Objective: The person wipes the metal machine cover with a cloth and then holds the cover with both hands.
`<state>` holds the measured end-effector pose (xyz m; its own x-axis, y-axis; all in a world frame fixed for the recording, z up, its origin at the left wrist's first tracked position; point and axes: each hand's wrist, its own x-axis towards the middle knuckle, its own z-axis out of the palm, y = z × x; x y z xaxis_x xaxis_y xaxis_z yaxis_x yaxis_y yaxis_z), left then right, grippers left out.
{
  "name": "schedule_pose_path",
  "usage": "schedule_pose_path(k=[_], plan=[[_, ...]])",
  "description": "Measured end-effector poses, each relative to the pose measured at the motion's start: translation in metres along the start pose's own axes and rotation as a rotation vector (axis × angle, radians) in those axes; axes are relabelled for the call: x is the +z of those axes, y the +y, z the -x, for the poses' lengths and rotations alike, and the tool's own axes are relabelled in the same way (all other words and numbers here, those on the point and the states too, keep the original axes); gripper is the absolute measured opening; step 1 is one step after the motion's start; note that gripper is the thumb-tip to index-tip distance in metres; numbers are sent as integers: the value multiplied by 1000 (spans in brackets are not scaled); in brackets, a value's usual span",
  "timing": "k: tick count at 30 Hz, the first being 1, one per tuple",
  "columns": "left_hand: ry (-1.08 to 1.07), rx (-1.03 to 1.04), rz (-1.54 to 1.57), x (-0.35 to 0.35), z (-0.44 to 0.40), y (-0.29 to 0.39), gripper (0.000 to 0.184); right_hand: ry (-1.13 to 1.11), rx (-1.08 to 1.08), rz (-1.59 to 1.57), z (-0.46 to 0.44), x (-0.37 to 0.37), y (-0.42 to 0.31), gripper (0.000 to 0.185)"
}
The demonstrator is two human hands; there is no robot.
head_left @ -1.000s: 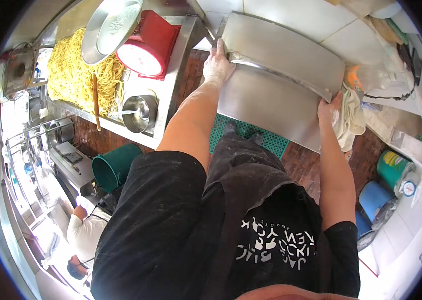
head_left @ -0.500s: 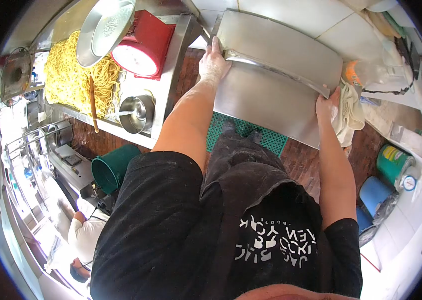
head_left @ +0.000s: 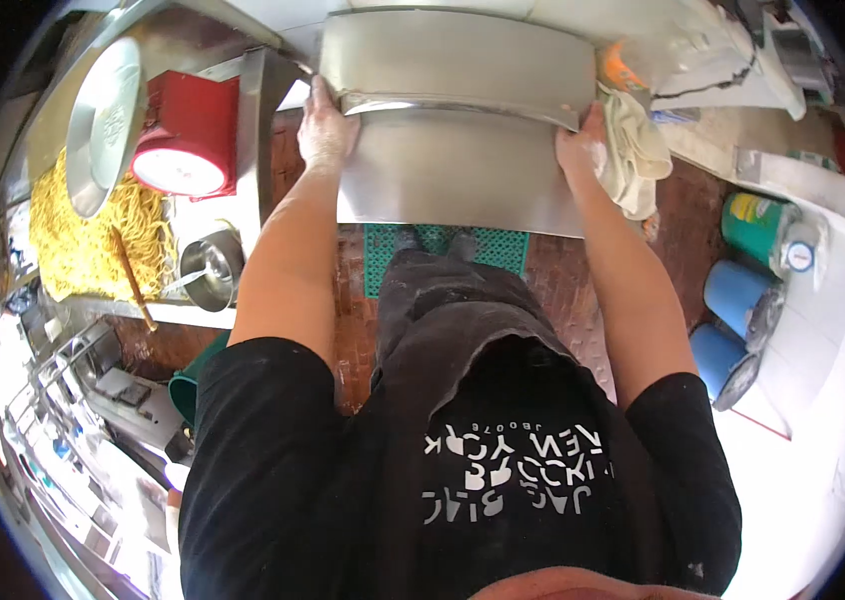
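Note:
Straight ahead stands a wide stainless steel box-like unit (head_left: pixel 458 165), with a curved metal lip running across its front. My left hand (head_left: pixel 326 128) grips the left end near that lip, fingers extended along the side and dusted with something white. On the opposite end, my right hand (head_left: pixel 580 143) closes around the edge, its fingertips mostly hidden. A pale cloth (head_left: pixel 635 155) hangs right beside my right hand. I cannot see inside the unit.
Left, a counter holds yellow noodles (head_left: pixel 68 240), a red scale (head_left: pixel 188 125) with a metal pan (head_left: pixel 103 130), a wooden stick (head_left: pixel 131 275) and a steel pot (head_left: pixel 211 288). Below lies a green mat (head_left: pixel 498 250). Blue bins (head_left: pixel 738 295) and a green container (head_left: pixel 753 225) stand right.
My view has turned, so the steel unit and both hands sit further left and look more level. Both hands keep their hold. The person in white at lower left is now mostly hidden.

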<state>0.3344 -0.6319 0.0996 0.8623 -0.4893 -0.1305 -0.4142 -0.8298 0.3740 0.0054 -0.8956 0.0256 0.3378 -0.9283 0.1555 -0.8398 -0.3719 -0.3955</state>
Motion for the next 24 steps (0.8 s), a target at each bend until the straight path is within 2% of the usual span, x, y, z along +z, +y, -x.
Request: schedule_pose_path(k=[6, 12, 24], plan=[[15, 32, -10, 4, 0, -4, 81, -99, 123, 32, 1, -21, -23, 91], [-6, 18, -20, 1, 1, -1, 81, -128, 166, 6, 3, -33, -33, 87], [-78, -25, -77, -5, -1, 4, 88, -76, 116, -2, 2, -30, -31, 85]])
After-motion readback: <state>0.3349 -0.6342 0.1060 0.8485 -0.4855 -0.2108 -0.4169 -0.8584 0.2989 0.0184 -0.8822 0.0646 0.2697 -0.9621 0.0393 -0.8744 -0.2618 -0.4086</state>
